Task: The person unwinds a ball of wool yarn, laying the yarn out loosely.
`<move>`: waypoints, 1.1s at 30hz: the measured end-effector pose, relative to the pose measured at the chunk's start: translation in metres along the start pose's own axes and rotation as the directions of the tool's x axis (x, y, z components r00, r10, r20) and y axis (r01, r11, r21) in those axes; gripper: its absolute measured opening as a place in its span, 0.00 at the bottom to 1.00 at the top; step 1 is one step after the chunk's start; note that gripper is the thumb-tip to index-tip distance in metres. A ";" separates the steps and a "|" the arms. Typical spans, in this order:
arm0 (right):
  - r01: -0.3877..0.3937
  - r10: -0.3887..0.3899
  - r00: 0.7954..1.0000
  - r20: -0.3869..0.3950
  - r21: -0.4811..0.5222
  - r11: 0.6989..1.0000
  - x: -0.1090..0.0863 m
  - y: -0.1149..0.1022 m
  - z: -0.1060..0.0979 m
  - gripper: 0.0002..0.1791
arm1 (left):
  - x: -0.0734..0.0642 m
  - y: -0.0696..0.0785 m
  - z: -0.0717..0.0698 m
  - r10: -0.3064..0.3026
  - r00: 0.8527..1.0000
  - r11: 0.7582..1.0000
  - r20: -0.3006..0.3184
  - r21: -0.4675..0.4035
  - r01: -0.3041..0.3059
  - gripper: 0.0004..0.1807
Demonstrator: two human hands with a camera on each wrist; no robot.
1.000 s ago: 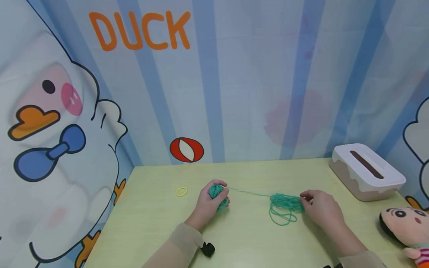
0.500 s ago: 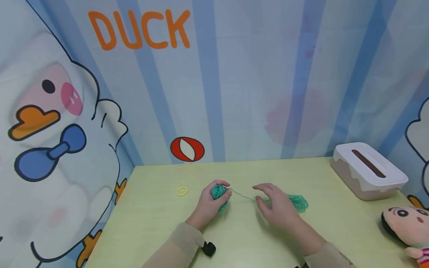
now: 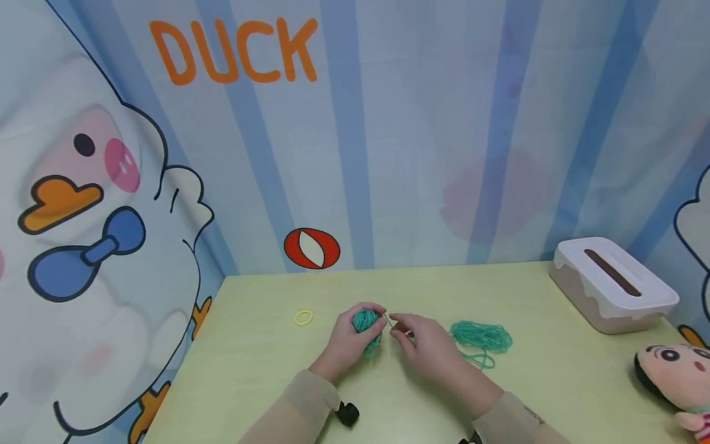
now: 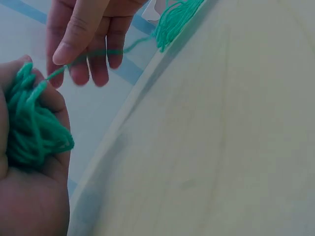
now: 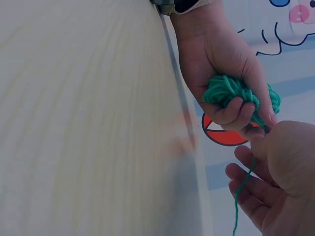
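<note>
Curled fingers of my left hand (image 3: pixel 345 342) hold a small wound bundle of green yarn (image 3: pixel 365 320), thumb laid across it. Close to its right, my right hand (image 3: pixel 435 351) pinches the yarn strand (image 5: pixel 238 196) between thumb and forefinger, just off the bundle. Its other fingers are loosely bent in the left wrist view. From that pinch the strand runs past the palm toward a looser heap of green yarn (image 3: pixel 481 337), which lies on the table right of the hand with a few loops spilling toward the front.
A yellow ring (image 3: pixel 303 317) lies on the table (image 3: pixel 249 382) to the left of my left hand. At the right stand a tissue box (image 3: pixel 612 283) with a white lid and, nearer, a plush doll (image 3: pixel 671 376). A printed curtain (image 3: pixel 410 142) hangs behind the table.
My right hand has left the yarn heap and moved left along the strand, up to the bundle. The left hand has kept its hold, shifting slightly right.
</note>
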State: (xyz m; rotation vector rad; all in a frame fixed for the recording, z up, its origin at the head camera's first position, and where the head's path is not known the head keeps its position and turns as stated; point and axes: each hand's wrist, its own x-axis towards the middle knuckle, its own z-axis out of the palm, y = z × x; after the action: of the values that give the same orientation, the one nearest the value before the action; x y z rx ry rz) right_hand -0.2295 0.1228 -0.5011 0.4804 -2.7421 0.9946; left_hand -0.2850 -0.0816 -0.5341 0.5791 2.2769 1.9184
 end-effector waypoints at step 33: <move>-0.253 0.226 0.905 -0.361 -0.029 0.967 -0.050 0.083 -0.099 0.11 | 0.000 0.000 0.002 -0.008 0.995 1.000 -0.101 0.007 0.009 0.15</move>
State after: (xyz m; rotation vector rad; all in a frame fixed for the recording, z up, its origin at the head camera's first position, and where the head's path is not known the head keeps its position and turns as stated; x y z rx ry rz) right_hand -0.2068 0.2587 -0.4892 -0.0537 -2.5316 0.9193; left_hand -0.2846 -0.0801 -0.5342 0.4832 2.3431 1.9795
